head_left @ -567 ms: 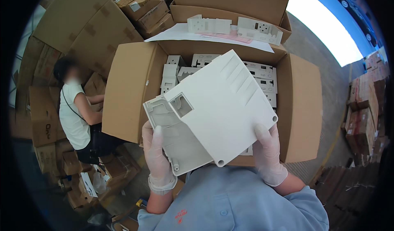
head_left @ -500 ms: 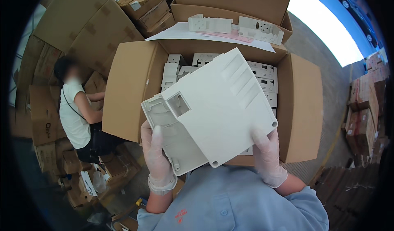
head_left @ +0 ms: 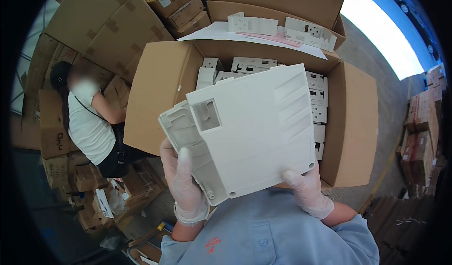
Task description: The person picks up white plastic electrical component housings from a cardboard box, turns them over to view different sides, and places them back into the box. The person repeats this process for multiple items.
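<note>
A large white plastic housing (head_left: 256, 128), with a square opening and slanted ribs on its face, is held up between my two gloved hands. My left hand (head_left: 186, 185) grips its left edge, thumb on the recessed strip and fingers behind. At the lower right corner my right hand (head_left: 308, 189) pinches it, thumb on the front face. Behind and below the housing stands an open cardboard box (head_left: 355, 128), packed with several smaller white plastic parts (head_left: 318, 97). The housing hides the middle of the box's contents.
Two white brackets (head_left: 254, 25) (head_left: 310, 33) lie on white and pink paper (head_left: 214, 33) at the box's far edge. To the left a person in a white shirt (head_left: 94, 128) bends among cartons (head_left: 89, 178). Stacked cartons (head_left: 419, 154) line the right side.
The housing has turned clockwise and now sits more level, its upper right corner swung right. My right hand has dropped slightly. The person at left leans lower.
</note>
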Motion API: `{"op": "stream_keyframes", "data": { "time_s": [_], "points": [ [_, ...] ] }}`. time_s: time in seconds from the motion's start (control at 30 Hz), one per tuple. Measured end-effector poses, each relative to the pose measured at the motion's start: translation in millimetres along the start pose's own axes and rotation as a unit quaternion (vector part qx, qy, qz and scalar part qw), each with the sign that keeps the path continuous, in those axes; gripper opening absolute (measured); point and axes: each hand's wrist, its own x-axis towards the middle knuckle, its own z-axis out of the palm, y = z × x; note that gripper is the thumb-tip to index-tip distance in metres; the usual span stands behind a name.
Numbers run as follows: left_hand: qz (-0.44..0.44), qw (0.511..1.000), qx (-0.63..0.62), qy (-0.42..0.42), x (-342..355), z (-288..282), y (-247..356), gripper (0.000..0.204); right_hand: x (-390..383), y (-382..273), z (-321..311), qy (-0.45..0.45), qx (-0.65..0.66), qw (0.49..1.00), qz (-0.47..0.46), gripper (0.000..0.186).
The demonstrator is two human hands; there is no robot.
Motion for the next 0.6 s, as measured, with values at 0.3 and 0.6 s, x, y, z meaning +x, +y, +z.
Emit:
{"op": "stream_keyframes", "data": {
  "time_s": [0.3,0.6],
  "points": [
    [0.007,1.000,0.008,-0.004,-3.0,0.7,4.2,0.056,-1.3,1.0,-0.6,-0.009,-0.005,1.000,-0.015,0.079],
    [0.020,0.999,0.028,-0.016,-3.2,-2.9,4.2,0.053,-1.3,2.2,-2.9,-0.017,-0.004,1.000,-0.013,0.080]
  ]
}}
